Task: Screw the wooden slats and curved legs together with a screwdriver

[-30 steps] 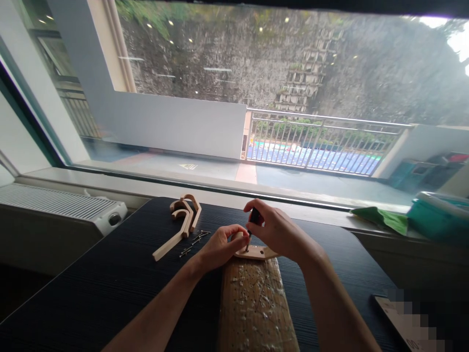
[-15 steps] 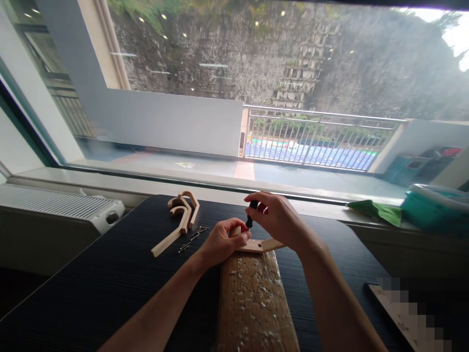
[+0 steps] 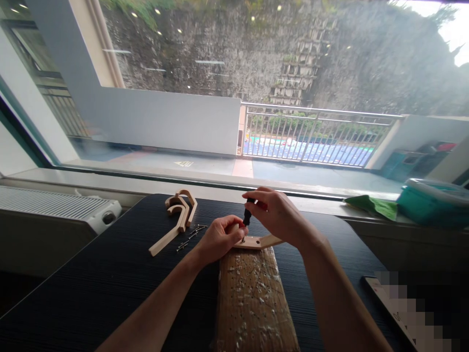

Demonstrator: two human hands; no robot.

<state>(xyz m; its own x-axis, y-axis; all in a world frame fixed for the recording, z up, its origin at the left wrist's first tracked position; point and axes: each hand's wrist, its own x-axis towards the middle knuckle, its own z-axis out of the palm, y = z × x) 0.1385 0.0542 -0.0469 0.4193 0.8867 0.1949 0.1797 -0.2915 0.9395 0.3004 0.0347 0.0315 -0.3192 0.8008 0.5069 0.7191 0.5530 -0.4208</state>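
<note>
A flat pale wooden piece (image 3: 261, 241) lies across the far end of a scarred wooden board (image 3: 252, 298) on the black table (image 3: 110, 278). My left hand (image 3: 219, 238) is closed on the left end of that piece, pressing it down. My right hand (image 3: 276, 214) is closed round a small black-handled screwdriver (image 3: 248, 213), held upright with its tip down on the piece beside my left thumb.
Curved wooden parts (image 3: 178, 217) and a few loose screws (image 3: 191, 232) lie to the left on the table. A white radiator (image 3: 54, 208) stands at far left. Green cloth (image 3: 373, 207) and a teal container (image 3: 432, 205) rest on the sill at right. A ruler (image 3: 388, 308) lies near right.
The view has tilted slightly, so both hands and the piece sit a little higher in frame. My right hand has shifted a bit on the screwdriver handle; my left hand keeps its hold.
</note>
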